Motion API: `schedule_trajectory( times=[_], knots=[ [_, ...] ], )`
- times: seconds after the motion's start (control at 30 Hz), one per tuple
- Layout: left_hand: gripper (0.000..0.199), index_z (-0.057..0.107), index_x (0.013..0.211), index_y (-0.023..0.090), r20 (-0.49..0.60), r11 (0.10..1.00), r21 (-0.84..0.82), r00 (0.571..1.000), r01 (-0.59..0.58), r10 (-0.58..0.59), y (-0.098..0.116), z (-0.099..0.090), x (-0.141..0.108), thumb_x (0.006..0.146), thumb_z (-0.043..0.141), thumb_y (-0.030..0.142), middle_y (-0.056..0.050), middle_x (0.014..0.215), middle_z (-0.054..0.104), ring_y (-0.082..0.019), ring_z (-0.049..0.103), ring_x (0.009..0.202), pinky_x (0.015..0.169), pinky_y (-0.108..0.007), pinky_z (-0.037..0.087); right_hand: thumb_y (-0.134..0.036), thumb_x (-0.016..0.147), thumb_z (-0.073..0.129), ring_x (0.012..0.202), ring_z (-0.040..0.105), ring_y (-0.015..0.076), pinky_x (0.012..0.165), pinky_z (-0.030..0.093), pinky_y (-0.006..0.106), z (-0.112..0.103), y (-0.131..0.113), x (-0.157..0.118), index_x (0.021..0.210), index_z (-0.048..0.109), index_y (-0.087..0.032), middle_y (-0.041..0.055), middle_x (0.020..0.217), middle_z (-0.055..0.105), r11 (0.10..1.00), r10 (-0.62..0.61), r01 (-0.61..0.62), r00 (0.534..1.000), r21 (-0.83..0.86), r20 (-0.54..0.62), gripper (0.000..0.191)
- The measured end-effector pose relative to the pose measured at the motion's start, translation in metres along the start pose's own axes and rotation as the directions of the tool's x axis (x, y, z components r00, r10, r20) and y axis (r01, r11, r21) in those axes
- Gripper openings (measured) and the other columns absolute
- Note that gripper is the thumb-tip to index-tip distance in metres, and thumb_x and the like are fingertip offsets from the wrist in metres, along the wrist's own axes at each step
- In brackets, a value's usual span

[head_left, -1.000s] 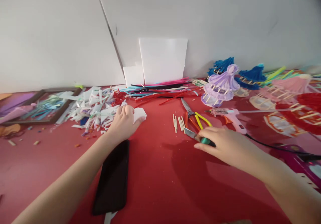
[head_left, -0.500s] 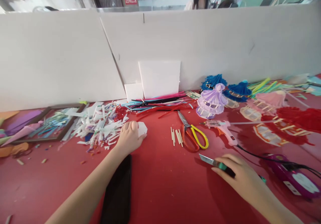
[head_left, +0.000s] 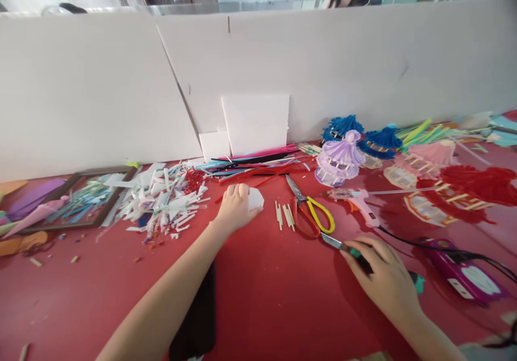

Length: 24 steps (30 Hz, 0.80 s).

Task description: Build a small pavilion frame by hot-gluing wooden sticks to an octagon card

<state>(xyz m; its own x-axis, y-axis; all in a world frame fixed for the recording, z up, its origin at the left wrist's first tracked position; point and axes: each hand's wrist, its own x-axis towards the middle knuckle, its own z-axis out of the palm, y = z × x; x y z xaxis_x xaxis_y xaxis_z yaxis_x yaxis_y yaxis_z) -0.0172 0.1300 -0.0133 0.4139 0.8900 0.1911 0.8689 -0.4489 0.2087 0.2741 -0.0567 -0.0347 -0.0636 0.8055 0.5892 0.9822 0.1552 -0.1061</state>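
Observation:
My left hand point(head_left: 235, 208) is closed on a small white board piece point(head_left: 255, 199) with cut corners, just above the red table. My right hand point(head_left: 383, 269) grips a utility knife point(head_left: 332, 241) with a green and black handle, its blade out and pointing left toward the pliers. Between the hands lie several short wooden sticks point(head_left: 286, 216) in two small groups. Beside them rest scissor-like pliers point(head_left: 309, 210) with one red and one yellow handle. A pink glue gun point(head_left: 365, 207) lies just beyond my right hand.
White scraps point(head_left: 165, 202) are heaped on the left, near a brown frame point(head_left: 81, 221). Pipe cleaners point(head_left: 254, 164) lie at the back. Small pavilion models point(head_left: 339, 159) stand on the right, near a purple power strip point(head_left: 460, 269). A black phone point(head_left: 197, 318) lies under my left forearm.
My left hand has moved right with the white board piece, away from the scrap heap. The knife has shifted slightly up and right, nearer the pliers' handles.

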Motion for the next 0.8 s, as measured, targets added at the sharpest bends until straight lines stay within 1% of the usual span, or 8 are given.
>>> schedule_trajectory(
  times=[0.17,0.3,0.37,0.47,0.57,0.63,0.73,0.8],
  knots=[
    [0.042,0.047,0.099,0.019,-0.009,0.998,-0.037,0.999,-0.047,0.047,0.014,0.005,0.017,0.075,0.063,0.05,-0.009,0.106,0.054,-0.029,0.047,0.105,0.087,-0.041,0.041,-0.036,0.09,0.047,0.08,0.058,0.0221,0.074,0.046,0.037,-0.001,0.0,-0.003,0.09,0.064,-0.017,0.0089,0.088,0.062,1.0,0.01,-0.01,1.0,-0.006,0.008,0.026],
    [0.018,0.052,0.102,0.017,-0.048,0.997,-0.031,0.996,-0.076,0.074,0.025,0.003,0.011,0.091,0.043,0.028,-0.011,0.117,0.052,-0.027,0.044,0.109,0.092,-0.042,0.038,-0.036,0.088,0.05,0.083,0.058,0.0226,0.076,0.046,0.037,-0.003,-0.002,0.001,0.089,0.063,-0.017,0.0092,0.089,0.062,0.998,0.045,-0.044,0.999,0.034,-0.017,0.023],
    [0.021,0.056,0.101,0.019,-0.035,0.994,-0.026,0.994,-0.103,0.102,0.03,0.002,0.006,0.09,0.039,0.017,-0.01,0.116,0.053,-0.026,0.046,0.106,0.091,-0.042,0.039,-0.034,0.088,0.049,0.083,0.057,0.0234,0.076,0.046,0.039,-0.005,-0.007,0.009,0.088,0.063,-0.018,0.0097,0.089,0.062,0.997,0.048,-0.045,0.998,0.057,-0.049,0.021],
    [0.032,0.059,0.11,0.022,-0.003,0.99,-0.024,0.99,-0.138,0.138,0.035,-0.001,-0.002,0.087,0.039,0.01,-0.009,0.117,0.055,-0.026,0.047,0.106,0.091,-0.041,0.041,-0.029,0.088,0.05,0.083,0.056,0.0232,0.076,0.047,0.039,-0.01,-0.021,0.025,0.088,0.062,-0.019,0.0096,0.088,0.06,0.992,0.031,-0.018,0.994,0.129,-0.104,0.016],
    [0.04,0.051,0.126,0.017,0.012,0.988,-0.031,0.988,-0.15,0.151,0.048,-0.007,-0.019,0.088,0.038,0.014,-0.013,0.126,0.052,-0.029,0.045,0.114,0.097,-0.045,0.038,-0.026,0.088,0.051,0.088,0.057,0.022,0.079,0.048,0.037,-0.011,-0.033,0.036,0.092,0.062,-0.02,0.0091,0.093,0.06,0.981,0.0,0.013,0.998,0.194,-0.068,0.013],
    [0.041,0.048,0.13,0.018,0.047,0.979,-0.051,0.979,-0.197,0.2,0.064,-0.012,-0.042,0.09,0.038,0.024,-0.013,0.129,0.053,-0.03,0.044,0.119,0.099,-0.047,0.036,-0.026,0.088,0.049,0.092,0.057,0.0222,0.081,0.049,0.037,-0.01,-0.037,0.041,0.095,0.062,-0.02,0.0094,0.096,0.061,0.974,-0.018,0.021,1.0,0.227,-0.015,0.016],
    [0.043,0.048,0.131,0.026,0.12,0.943,-0.107,0.938,-0.314,0.326,0.096,-0.014,-0.089,0.092,0.037,0.041,-0.006,0.136,0.051,-0.025,0.044,0.125,0.103,-0.04,0.034,-0.023,0.09,0.042,0.098,0.058,0.0231,0.084,0.049,0.039,-0.01,-0.043,0.053,0.099,0.065,-0.022,0.0098,0.099,0.063,0.965,-0.053,0.035,0.997,0.26,0.064,0.024],
    [0.059,0.039,0.138,0.02,0.223,0.848,-0.236,0.823,-0.475,0.523,0.115,-0.01,-0.116,0.091,0.028,0.054,-0.007,0.147,0.038,-0.026,0.029,0.136,0.109,-0.042,0.027,-0.022,0.09,0.04,0.104,0.057,0.0238,0.088,0.048,0.041,-0.008,-0.048,0.065,0.101,0.068,-0.026,0.0081,0.103,0.065,0.959,-0.105,0.071,0.988,0.274,0.111,0.03]
  ],
)
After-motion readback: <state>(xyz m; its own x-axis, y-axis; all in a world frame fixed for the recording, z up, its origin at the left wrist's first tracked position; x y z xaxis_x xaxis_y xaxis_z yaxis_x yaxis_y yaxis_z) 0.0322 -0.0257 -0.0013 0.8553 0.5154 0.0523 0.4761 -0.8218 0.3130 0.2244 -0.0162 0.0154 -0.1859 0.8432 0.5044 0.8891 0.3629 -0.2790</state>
